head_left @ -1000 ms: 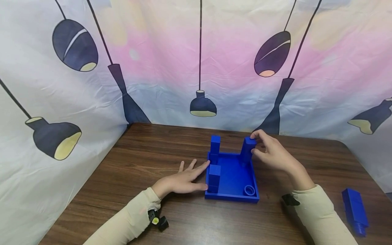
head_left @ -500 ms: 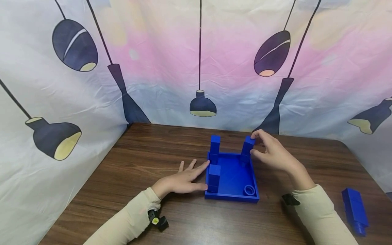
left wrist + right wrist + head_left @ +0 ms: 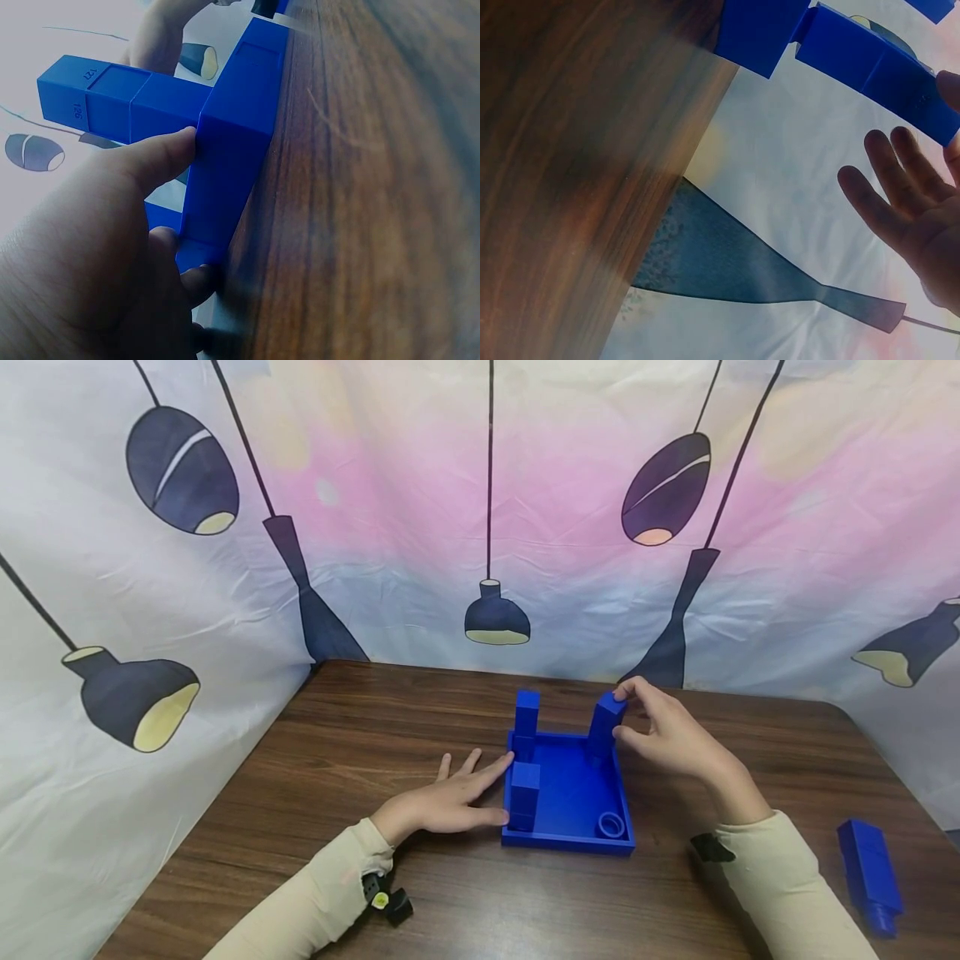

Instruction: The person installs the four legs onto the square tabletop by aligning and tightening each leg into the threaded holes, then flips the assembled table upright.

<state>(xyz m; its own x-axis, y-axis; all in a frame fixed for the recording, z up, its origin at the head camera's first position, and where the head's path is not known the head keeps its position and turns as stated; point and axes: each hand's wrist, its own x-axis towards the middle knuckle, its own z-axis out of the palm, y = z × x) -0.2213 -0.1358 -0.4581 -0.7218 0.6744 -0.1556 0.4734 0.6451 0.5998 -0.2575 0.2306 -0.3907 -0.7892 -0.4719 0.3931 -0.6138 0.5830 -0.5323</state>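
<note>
A shallow square blue tray [image 3: 567, 840] lies on the wooden table, its raised rim facing up. Square blue posts stand upright at its far left [image 3: 527, 714] and near left [image 3: 525, 789] corners. At the far right corner my right hand [image 3: 667, 735] pinches the upper part of a third blue post [image 3: 604, 727], which leans slightly right; the right wrist view shows a narrow neck between this post [image 3: 870, 71] and the tray. My left hand [image 3: 450, 802] lies with spread, straight fingers against the tray's left side, thumb and fingertips touching the wall [image 3: 232, 150].
A round blue ring socket [image 3: 611, 826] sits at the tray's near right corner. One more blue post [image 3: 870, 872] with a round threaded-looking end lies on the table at the right. A printed cloth [image 3: 405, 568] hangs behind the table.
The post in my right hand has turned and tilted slightly at its corner, the fingers staying at its top. My left hand and the tray have not moved.
</note>
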